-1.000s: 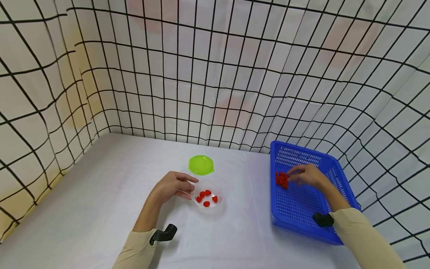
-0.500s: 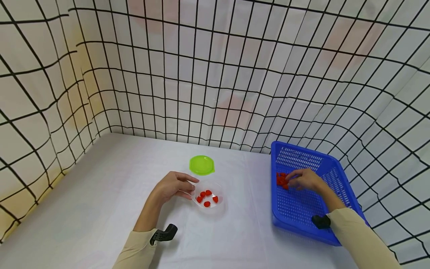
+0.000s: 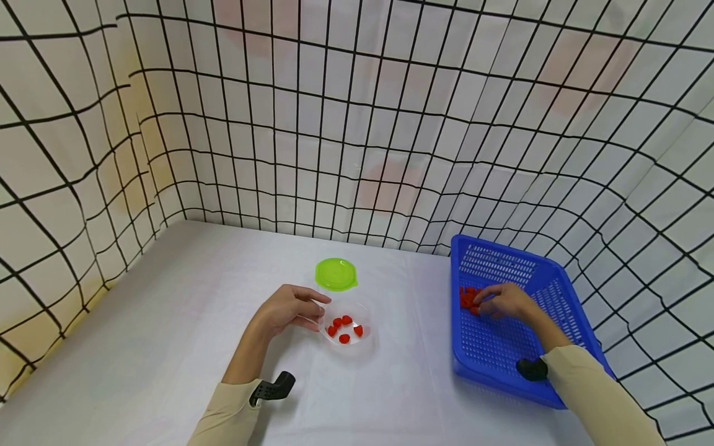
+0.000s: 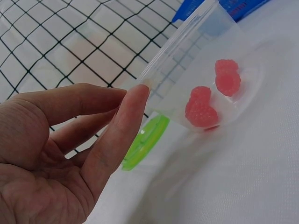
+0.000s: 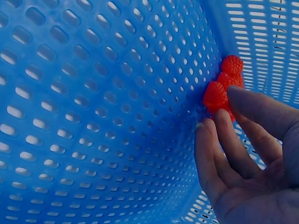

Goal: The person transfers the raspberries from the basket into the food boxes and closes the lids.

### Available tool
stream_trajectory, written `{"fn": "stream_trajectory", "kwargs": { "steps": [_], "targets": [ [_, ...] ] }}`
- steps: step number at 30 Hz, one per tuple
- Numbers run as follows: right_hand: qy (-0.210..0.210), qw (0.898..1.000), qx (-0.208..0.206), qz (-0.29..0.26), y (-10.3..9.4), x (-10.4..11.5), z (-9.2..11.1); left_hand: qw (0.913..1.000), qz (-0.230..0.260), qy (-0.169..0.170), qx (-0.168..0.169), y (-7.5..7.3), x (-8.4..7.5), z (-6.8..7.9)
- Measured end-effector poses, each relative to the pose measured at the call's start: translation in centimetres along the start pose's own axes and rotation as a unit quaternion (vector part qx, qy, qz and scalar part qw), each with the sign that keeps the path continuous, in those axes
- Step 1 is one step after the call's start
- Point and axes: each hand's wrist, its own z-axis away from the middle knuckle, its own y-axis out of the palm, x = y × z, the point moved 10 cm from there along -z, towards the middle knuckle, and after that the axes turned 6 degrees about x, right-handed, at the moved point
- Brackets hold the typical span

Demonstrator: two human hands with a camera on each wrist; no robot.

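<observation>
Head view took in a white bench (image 3: 223, 297), where a clear round container (image 3: 361, 311) stood near the middle, its mouth facing upward. Five red berries (image 3: 344, 339) lay on its floor, three bunched toward the far left and two apart; which way each one pointed was too small to tell. The left hand (image 3: 290, 308) pinched the container's rim on its left side, the thumb and fingers closed over the edge, as the left wrist view also showed. Just beyond the container, toward the bench's far edge, a green lid (image 3: 336, 274) lay flat, its small tab directed at the near right corner.

Toward the bench's right edge sat a blue basket (image 3: 455, 322), its long axis running from the far edge toward the near one. More red berries (image 5: 216, 95) were heaped inside against the basket's left wall, nearer its far left corner. The right hand (image 3: 504, 300) reached into the basket from the near right, its bent fingers pointing left at that heap; whether they grasped a berry could not be told.
</observation>
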Motion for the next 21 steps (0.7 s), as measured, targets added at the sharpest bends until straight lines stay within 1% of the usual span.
{"fn": "stream_trajectory", "kwargs": {
  "steps": [6,8,21],
  "targets": [
    [0.010,1.000,0.000,0.014,0.17,-0.23,-0.10,1.0000,-0.006,-0.006,-0.003,0.00,0.09,-0.08],
    [0.015,1.000,-0.001,0.011,0.22,-0.33,-0.09,1.0000,-0.006,-0.006,-0.002,0.03,0.09,-0.07],
    [0.014,1.000,-0.001,0.000,0.70,-0.34,-0.22,1.0000,-0.005,-0.003,0.000,0.07,-0.03,-0.06]
  ]
}}
